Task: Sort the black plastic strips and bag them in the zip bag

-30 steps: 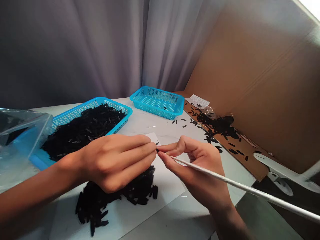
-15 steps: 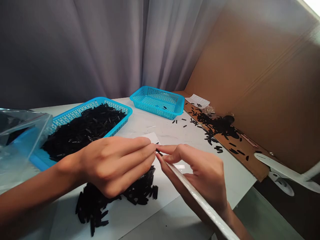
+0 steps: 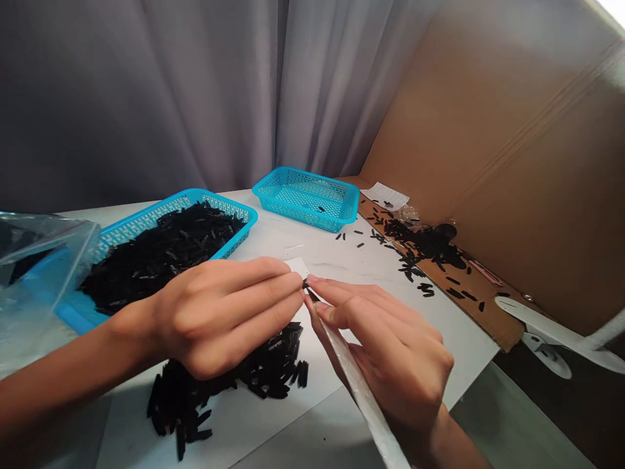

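Observation:
My left hand (image 3: 234,319) is closed, its fingertips pinched at a small black piece (image 3: 305,284) that they mostly hide. Opposite it, my right hand (image 3: 395,352) has its fingertips at the same black piece. A long, thin white strip (image 3: 364,391), dark at its far end, runs from those fingertips down to the bottom of the view, held in my right hand. Below my left hand lies a pile of small black strips (image 3: 273,368) on the white table (image 3: 273,430). A white card (image 3: 297,266) partly shows behind my fingertips.
A blue basket (image 3: 195,194) full of black strips stands at left, beside a clear plastic bag (image 3: 43,286). Another blue basket (image 3: 307,218) at the back holds a black piece. More black strips (image 3: 420,241) lie scattered along the cardboard (image 3: 508,335) at right, near a white stand (image 3: 537,319).
My right hand has turned and its fingers have stretched forward over the black piece. The white strip now slopes more steeply. My left hand has barely moved.

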Demonstrator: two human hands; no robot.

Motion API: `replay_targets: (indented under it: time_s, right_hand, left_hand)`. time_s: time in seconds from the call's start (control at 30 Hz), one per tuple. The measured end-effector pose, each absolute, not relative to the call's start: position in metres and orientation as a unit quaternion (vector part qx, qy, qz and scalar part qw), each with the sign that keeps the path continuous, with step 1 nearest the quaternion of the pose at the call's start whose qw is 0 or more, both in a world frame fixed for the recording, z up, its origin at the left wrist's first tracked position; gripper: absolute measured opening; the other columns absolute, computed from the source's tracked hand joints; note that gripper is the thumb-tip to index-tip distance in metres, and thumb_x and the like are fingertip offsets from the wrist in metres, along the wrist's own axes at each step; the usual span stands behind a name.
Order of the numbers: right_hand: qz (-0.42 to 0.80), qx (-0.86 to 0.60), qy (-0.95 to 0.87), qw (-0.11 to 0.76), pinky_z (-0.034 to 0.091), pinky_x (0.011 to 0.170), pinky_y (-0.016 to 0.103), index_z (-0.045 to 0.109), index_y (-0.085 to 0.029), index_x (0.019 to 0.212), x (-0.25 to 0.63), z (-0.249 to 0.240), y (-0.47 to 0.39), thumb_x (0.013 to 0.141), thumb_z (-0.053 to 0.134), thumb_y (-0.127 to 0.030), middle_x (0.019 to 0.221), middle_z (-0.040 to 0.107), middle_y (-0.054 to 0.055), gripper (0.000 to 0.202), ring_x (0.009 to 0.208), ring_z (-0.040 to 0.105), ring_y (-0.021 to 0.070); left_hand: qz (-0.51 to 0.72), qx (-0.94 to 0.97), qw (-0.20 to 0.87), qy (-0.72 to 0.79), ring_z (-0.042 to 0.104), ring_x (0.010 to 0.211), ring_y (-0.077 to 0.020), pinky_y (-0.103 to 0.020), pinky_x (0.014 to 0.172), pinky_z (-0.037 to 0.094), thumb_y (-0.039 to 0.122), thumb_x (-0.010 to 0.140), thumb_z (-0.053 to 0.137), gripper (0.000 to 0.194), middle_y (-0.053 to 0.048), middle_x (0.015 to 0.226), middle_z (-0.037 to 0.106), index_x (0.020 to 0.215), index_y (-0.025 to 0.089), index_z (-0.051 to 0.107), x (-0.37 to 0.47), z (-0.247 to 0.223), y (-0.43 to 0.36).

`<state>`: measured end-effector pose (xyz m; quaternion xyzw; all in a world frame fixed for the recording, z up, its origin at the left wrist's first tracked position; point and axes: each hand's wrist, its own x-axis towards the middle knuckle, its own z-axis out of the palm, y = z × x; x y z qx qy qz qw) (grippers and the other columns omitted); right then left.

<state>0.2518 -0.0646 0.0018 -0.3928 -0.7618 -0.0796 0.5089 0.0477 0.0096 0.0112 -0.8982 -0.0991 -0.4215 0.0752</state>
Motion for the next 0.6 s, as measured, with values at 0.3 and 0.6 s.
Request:
replay_targets:
  time_s: [0.3, 0.6]
  right_hand:
    - [-0.044, -0.394, -0.74, 0.543, 0.063, 0.08, 0.029, 0.062, -0.018, 0.075, 0.255, 0.004, -0.059, 0.082, 0.072, -0.002, 0.087, 0.08, 0.007, 0.02, 0.085, 0.078, 0.0181]
    - [-0.087, -0.363, -0.763, 0.528, 0.065, 0.079, 0.032, 0.064, -0.021, 0.084, 0.257, 0.0, -0.06, 0.085, 0.067, -0.003, 0.097, 0.081, 0.007, 0.018, 0.089, 0.079, 0.0228]
  left_hand:
    - [-0.432, -0.898, 0.059, -0.057, 0.072, 0.076, -0.0171, -0.026, 0.07, 0.062, 0.005, 0.079, 0.078, 0.017, -0.005, 0.081, 0.076, 0.092, 0.012, 0.07, 0.059, 0.024, 0.02]
    - [-0.445, -0.889, -0.019, -0.104, 0.072, 0.072, -0.0132, -0.023, 0.069, 0.06, 0.004, 0.079, 0.076, 0.017, 0.0, 0.078, 0.076, 0.086, 0.017, 0.07, 0.065, 0.028, 0.014]
